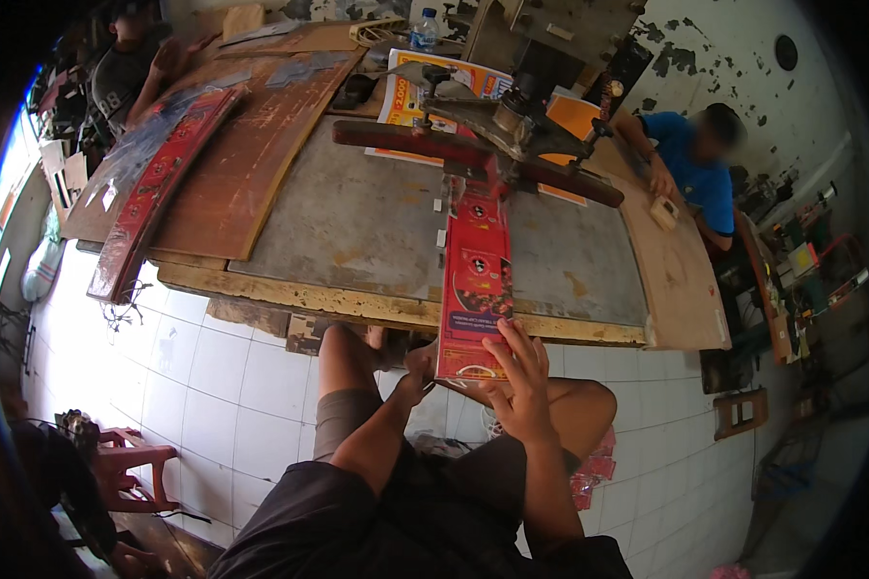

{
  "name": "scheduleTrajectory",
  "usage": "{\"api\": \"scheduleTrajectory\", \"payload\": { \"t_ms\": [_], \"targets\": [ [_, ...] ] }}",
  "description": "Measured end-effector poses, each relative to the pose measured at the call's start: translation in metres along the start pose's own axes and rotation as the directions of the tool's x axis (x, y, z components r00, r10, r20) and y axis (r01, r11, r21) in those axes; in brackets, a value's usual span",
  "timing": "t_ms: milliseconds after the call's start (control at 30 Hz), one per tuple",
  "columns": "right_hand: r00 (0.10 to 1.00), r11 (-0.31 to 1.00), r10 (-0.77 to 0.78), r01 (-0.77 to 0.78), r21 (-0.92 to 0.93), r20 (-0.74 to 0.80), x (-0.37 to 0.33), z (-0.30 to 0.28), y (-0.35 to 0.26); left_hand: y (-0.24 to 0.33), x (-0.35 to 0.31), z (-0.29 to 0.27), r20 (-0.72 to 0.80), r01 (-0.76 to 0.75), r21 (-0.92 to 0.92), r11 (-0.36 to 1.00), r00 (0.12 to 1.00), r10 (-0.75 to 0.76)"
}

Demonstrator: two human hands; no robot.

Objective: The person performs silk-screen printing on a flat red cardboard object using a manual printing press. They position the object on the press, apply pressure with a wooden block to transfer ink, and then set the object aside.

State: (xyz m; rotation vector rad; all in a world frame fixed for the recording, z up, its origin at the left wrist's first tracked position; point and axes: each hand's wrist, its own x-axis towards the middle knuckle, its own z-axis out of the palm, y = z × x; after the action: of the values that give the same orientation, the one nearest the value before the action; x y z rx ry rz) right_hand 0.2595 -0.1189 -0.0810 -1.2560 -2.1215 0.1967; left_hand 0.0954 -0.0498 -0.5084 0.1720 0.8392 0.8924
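A long stack of red printed cardboard packaging (477, 280) runs from under a metal press (512, 121) to past the table's near edge. A loop of white cord (476, 370) shows at its near end. My right hand (521, 386) lies against the right side of that end, its fingers stretched out over the printed surface and the thumb apart. At the left side of the same end is my left hand (419, 372), close to the corner. Its fingers are mostly hidden, so I cannot tell whether they grip the packaging.
A grey metal plate (348, 227) covers the table's middle. The press's long red-brown bar (396, 142) spans above it. Another red packaging strip (159, 198) overhangs at left. A person in blue (690, 164) works at right, another person (126, 77) at far left. A red stool (135, 468) stands lower left.
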Motion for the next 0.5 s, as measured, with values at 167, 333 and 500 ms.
{"api": "scheduleTrajectory", "payload": {
  "t_ms": [167,333,500],
  "targets": [
    [1.0,0.997,0.013,-0.012,0.07,-0.016,-0.003,0.005,0.005,-0.003,-0.001,0.0,-0.026,0.003,0.019,1.0,1.0,-0.002],
    [0.999,0.994,0.026,-0.023,0.108,-0.024,-0.005,0.007,0.007,-0.003,-0.007,0.0,-0.038,0.0,0.033,0.999,0.999,0.001],
    [1.0,0.993,0.015,-0.013,0.114,-0.018,-0.006,0.008,0.012,-0.001,-0.011,0.002,-0.041,-0.015,0.061,0.998,0.999,0.018]
  ]
}}
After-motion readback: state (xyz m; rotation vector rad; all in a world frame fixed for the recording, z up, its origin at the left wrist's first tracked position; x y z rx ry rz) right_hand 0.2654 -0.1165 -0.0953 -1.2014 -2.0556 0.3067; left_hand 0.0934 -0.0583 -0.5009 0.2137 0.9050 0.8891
